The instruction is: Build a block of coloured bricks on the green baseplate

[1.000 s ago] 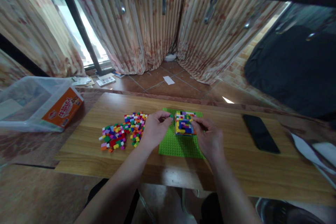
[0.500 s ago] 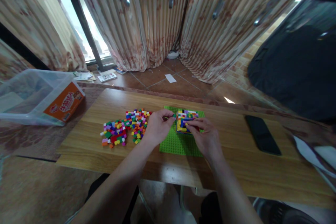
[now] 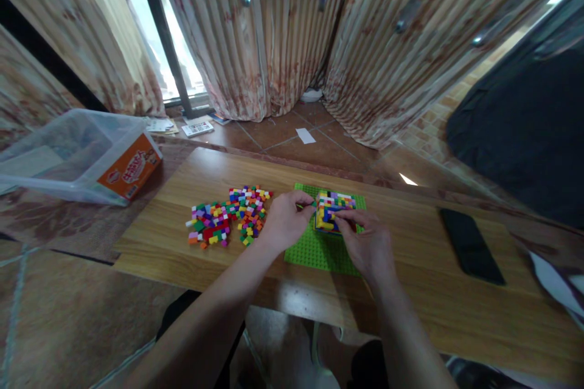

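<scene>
A multicoloured structure of toy bricks (image 3: 326, 224) stands on a green studded baseplate (image 3: 306, 250). At its left side, my left hand (image 3: 287, 219) is closed in a pinch on a small green brick (image 3: 314, 203). My right hand (image 3: 370, 243) reaches over the right side of the structure. Its thumb and forefinger are pinched together at the blue and yellow bricks on top; whatever lies between those fingertips is too small to make out. The right hand hides part of the structure and of the baseplate's right side.
Loose coloured bricks (image 3: 249, 209) lie in a spread pile on the wooden table (image 3: 182, 261), left of the baseplate. A black phone (image 3: 471, 245) rests towards the right end. Beyond the table's left end is a clear plastic bin (image 3: 82, 185) with an orange label. Curtains hang behind.
The whole view has shifted, so the table and its things appear slightly further right. Both hands keep nearly the same place at the brick structure, the left still pinching the green brick.
</scene>
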Demonstrator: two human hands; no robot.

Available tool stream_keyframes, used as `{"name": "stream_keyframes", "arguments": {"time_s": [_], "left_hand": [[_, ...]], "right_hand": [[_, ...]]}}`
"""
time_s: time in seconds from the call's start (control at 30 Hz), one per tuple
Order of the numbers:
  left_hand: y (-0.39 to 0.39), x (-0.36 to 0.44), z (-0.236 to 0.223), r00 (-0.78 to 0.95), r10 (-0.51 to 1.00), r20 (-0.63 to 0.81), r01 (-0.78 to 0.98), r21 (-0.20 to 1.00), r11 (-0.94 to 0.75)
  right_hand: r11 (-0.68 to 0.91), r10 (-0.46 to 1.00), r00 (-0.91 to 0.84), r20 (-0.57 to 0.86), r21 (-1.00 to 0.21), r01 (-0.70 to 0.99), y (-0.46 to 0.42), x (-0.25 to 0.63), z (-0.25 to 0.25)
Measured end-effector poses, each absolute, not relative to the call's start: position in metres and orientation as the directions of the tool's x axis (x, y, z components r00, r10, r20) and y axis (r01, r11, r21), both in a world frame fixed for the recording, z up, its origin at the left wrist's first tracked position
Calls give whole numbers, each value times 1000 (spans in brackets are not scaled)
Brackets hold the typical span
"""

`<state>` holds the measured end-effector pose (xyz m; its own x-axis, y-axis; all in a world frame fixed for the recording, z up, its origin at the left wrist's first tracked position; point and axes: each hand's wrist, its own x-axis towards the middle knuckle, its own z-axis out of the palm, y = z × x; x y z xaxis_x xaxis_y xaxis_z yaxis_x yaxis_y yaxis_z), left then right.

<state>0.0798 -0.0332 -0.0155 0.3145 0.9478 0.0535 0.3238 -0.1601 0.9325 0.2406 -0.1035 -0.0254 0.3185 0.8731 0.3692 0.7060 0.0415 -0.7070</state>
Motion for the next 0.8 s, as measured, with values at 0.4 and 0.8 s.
{"name": "stream_keyframes", "arguments": {"time_s": [0.4,0.8], "left_hand": [[-39,82,-18,351,935,40,371,912,-178],[-39,84,-21,369,928,48,352,917,-188]], "right_hand": [[-81,841,458,287,-771,632,-100,237,-31],[-43,827,513,230,-884,465,-97,232,-35]]}}
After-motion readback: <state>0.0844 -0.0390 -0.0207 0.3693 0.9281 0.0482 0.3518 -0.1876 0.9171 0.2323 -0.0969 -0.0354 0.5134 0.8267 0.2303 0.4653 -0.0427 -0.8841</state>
